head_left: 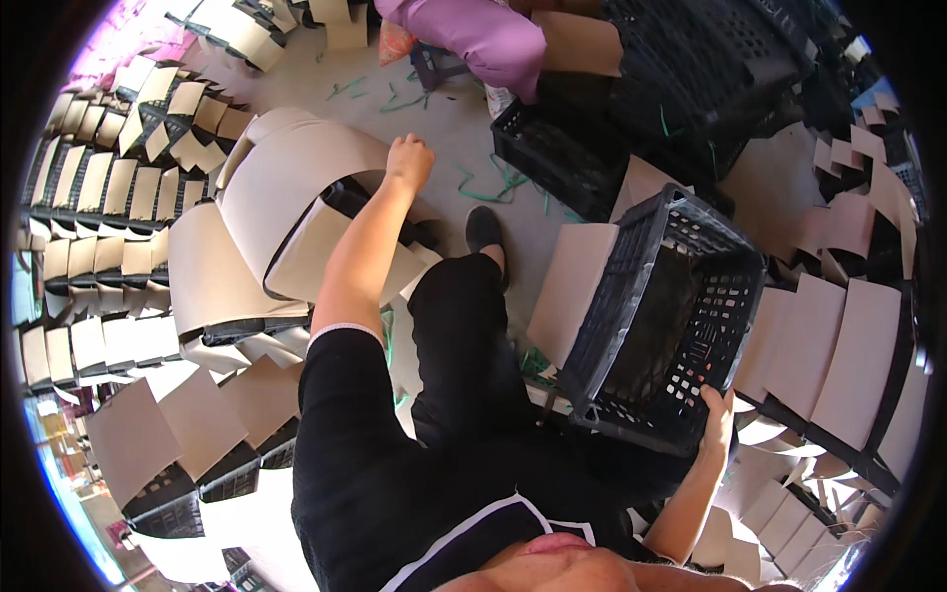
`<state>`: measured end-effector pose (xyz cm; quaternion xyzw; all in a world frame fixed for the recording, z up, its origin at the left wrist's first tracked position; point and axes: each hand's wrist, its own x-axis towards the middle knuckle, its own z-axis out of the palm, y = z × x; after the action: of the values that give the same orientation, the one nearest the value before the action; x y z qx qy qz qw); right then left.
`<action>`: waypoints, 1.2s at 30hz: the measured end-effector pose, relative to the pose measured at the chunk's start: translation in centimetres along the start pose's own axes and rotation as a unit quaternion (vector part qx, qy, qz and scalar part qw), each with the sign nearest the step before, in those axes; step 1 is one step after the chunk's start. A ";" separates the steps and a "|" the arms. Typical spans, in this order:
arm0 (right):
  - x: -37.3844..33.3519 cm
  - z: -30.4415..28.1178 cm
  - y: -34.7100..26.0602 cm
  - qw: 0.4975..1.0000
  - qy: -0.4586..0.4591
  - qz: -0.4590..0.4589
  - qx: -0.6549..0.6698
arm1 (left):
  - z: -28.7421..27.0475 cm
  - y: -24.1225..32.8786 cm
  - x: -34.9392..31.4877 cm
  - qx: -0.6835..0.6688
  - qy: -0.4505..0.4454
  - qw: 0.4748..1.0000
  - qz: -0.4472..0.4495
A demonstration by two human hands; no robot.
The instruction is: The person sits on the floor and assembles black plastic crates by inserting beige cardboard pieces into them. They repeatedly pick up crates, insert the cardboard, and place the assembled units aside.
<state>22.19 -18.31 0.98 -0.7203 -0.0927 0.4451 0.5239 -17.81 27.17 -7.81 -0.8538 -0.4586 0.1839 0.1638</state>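
Observation:
My left hand [411, 164] is closed, its arm stretched forward over the floor beside a cardboard-covered crate [296, 187]. Whatever its curled fingers may hold is hidden. Tilted on its side at my right is a black plastic crate [725, 316] with slotted walls, and its inside looks dark and bare. My right hand [718, 414] grips that crate by its near right edge, the thumb showing on the wall. Against the crate's left side leans a flat brown cardboard sheet [577, 286].
Rows of black crates with cardboard flaps [109, 187] crowd the left, and more cardboard-lined crates [809, 335] line the right. Ahead, a person in purple trousers [478, 35] sits near another black crate [557, 158] and stacked crates [710, 59]. Green straps [503, 183] litter the floor.

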 end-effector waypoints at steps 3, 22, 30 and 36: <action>-0.4 0.1 -0.3 0.999 0.021 0.022 -0.009 | 0.3 0.9 0.7 0.016 0.004 1.000 -0.014; -0.3 -0.4 -0.4 0.998 0.021 0.035 -0.040 | 0.9 2.6 2.8 -0.095 0.062 0.989 -0.097; -2.3 3.1 -4.3 0.815 0.157 -0.388 -0.401 | -16.9 -1.2 -4.1 -0.682 0.272 0.677 -0.056; -8.5 13.4 -9.1 0.872 -0.211 -0.370 -0.241 | -31.1 4.9 -12.9 -0.807 0.226 0.460 0.292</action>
<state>10.35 -10.48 12.45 -0.6264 -0.5651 0.3241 0.4280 -6.44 10.28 19.39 -0.7010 -0.0729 -0.4308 -0.5636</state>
